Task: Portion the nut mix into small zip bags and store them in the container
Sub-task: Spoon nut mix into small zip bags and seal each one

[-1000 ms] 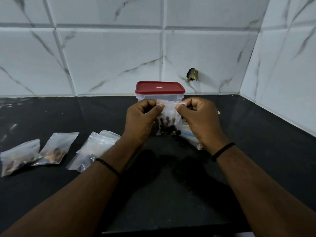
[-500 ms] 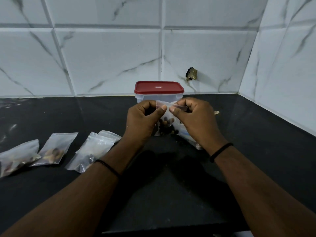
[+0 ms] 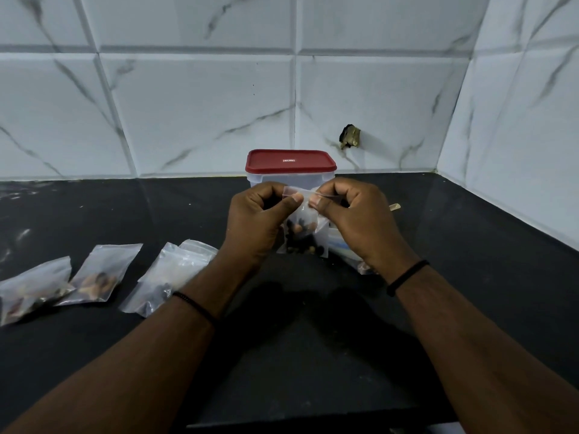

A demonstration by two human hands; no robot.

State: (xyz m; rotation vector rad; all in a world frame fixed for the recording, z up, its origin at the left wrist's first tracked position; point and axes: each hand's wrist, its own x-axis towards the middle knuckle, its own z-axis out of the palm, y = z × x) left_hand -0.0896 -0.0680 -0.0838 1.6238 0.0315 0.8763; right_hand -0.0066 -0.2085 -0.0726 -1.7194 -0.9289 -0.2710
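A small clear zip bag (image 3: 302, 228) with dark and tan nuts in its bottom hangs upright above the black counter. My left hand (image 3: 255, 222) pinches the left end of its top strip and my right hand (image 3: 360, 220) pinches the strip just beside it, thumbs nearly meeting. Behind the hands stands a clear container (image 3: 289, 180) with a red lid (image 3: 290, 160), closed. Three filled zip bags lie on the counter to the left: one (image 3: 175, 274) by my left wrist, one (image 3: 103, 272) further left, one (image 3: 31, 288) at the frame edge.
Under my right hand lies a larger plastic bag (image 3: 344, 249), partly hidden. A pale stick end (image 3: 395, 207) shows behind my right hand. White marble tile walls close the back and right side; a hole with a fitting (image 3: 350, 136) marks the back wall.
My right thumb and fingers have slid left along the bag's top strip toward my left hand. The bag stays at the same height.
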